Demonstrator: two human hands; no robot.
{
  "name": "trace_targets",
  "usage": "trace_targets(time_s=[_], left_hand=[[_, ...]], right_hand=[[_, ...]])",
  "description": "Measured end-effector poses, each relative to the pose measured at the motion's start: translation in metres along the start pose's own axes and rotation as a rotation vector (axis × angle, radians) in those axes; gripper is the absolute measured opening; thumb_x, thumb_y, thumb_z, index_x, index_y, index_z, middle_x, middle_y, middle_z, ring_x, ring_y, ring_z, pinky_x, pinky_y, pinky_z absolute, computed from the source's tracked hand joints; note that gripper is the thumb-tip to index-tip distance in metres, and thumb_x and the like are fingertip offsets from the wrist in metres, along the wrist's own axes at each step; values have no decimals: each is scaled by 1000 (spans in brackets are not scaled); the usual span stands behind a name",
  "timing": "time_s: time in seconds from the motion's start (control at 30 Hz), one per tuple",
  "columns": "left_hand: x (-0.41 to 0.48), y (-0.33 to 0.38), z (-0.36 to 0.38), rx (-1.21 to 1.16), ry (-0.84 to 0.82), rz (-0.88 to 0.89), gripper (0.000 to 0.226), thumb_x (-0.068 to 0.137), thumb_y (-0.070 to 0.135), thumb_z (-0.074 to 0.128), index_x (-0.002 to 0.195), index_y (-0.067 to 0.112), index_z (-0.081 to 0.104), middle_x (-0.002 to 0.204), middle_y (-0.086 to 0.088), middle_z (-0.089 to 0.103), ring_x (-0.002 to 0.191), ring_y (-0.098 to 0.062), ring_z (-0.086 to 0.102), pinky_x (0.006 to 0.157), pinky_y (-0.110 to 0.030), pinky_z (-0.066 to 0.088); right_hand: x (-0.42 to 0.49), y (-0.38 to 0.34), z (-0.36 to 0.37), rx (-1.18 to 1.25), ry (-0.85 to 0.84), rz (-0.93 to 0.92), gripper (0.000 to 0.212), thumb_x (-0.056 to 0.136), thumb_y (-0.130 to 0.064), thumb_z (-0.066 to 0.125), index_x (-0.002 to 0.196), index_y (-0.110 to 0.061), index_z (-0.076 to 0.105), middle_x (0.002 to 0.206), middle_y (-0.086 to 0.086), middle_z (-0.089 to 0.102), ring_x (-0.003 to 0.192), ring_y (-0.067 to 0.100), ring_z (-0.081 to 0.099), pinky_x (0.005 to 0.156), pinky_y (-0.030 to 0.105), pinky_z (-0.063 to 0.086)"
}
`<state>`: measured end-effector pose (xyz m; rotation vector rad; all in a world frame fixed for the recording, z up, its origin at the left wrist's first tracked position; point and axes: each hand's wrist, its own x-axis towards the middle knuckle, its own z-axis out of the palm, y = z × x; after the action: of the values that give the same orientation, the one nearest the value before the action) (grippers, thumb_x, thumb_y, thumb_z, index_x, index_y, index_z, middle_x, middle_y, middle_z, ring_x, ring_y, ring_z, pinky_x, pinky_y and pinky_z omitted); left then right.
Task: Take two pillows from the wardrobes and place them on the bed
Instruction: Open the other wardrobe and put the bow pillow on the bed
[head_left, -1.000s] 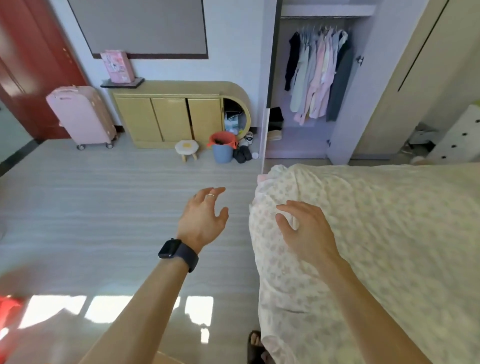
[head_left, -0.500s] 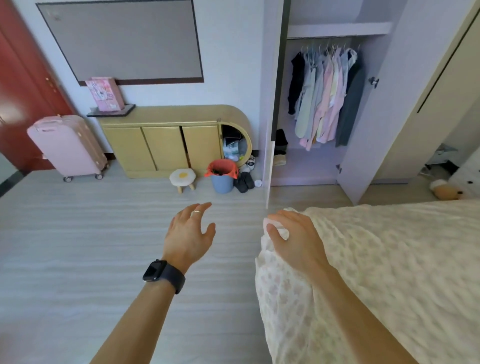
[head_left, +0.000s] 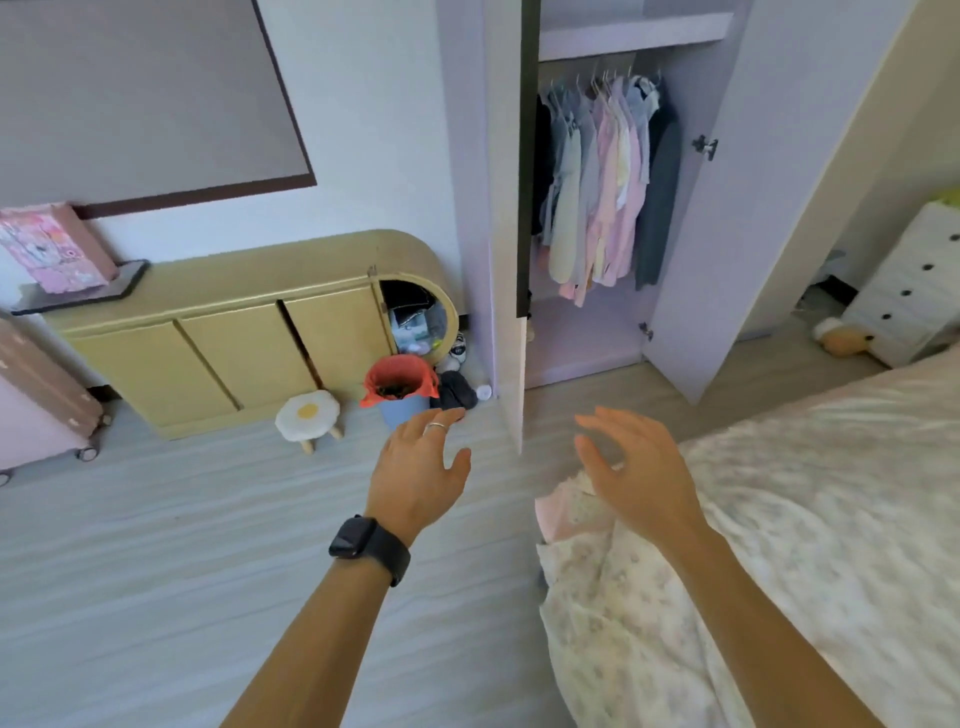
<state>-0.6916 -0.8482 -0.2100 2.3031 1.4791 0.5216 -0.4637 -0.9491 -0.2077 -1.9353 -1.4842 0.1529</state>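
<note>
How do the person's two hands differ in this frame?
The left hand wears a ring and a dark watch at the wrist; the right hand is bare. The left hand is over bare floor, the right hand over the bed corner. Both are open, fingers spread, holding nothing, extended toward the wardrobe.

Pale grey wood-grain floor (head_left: 182, 597) carries egg-shaped white stool (head_left: 307, 415), blue bin with red liner (head_left: 399, 387), dark shoes (head_left: 454, 391). Bed (head_left: 831, 519) wears cream floral quilt (head_left: 649, 623).
</note>
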Motion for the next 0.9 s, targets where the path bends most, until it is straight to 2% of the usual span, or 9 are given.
trace_targets(time_s=[0.13, 0.27, 0.43, 0.57, 0.67, 0.9], left_hand=[[71, -11, 9, 7, -105, 114, 54, 95, 34, 58, 147, 25, 44, 150, -2, 46, 136, -26, 42, 109, -41, 40], [143, -13, 29, -3, -200, 231, 53, 96, 32, 58, 146, 24, 44, 149, -1, 47, 135, -24, 44, 110, -38, 39], [245, -5, 70, -12, -276, 351, 49, 94, 29, 60, 142, 21, 50, 141, -3, 54, 126, -26, 51, 106, -39, 45], [324, 14, 98, 28, -343, 446, 45, 94, 32, 58, 138, 24, 53, 140, 0, 55, 122, -27, 54, 99, -41, 49], [375, 28, 113, 40, -408, 504, 45, 96, 32, 57, 140, 25, 51, 143, 2, 51, 128, -24, 50, 98, -42, 51], [468, 67, 163, 30, -581, 660, 48, 98, 31, 54, 144, 22, 47, 147, 1, 48, 133, -22, 46, 102, -37, 47]], right_hand=[[36, 16, 20, -19, 13, 143, 27, 96, -30, 64, 121, -24, 72, 133, -1, 65, 128, 21, 53, 108, 26, 26], [71, 39, 43, -28, 45, 281, 26, 96, -35, 62, 120, -28, 71, 133, -4, 64, 127, 21, 52, 107, 27, 31], [125, 78, 70, -46, 173, 373, 32, 92, -42, 57, 115, -27, 74, 124, -6, 69, 118, 22, 60, 101, 40, 49], [180, 102, 80, -56, 256, 447, 30, 90, -36, 60, 108, -19, 76, 114, -1, 73, 108, 25, 66, 95, 43, 53], [218, 116, 83, -56, 279, 508, 23, 90, -30, 60, 104, -19, 75, 108, -3, 74, 107, 20, 66, 96, 43, 52], [273, 146, 88, -76, 348, 722, 39, 90, -47, 50, 114, -27, 73, 121, -4, 71, 113, 27, 63, 92, 41, 55]])
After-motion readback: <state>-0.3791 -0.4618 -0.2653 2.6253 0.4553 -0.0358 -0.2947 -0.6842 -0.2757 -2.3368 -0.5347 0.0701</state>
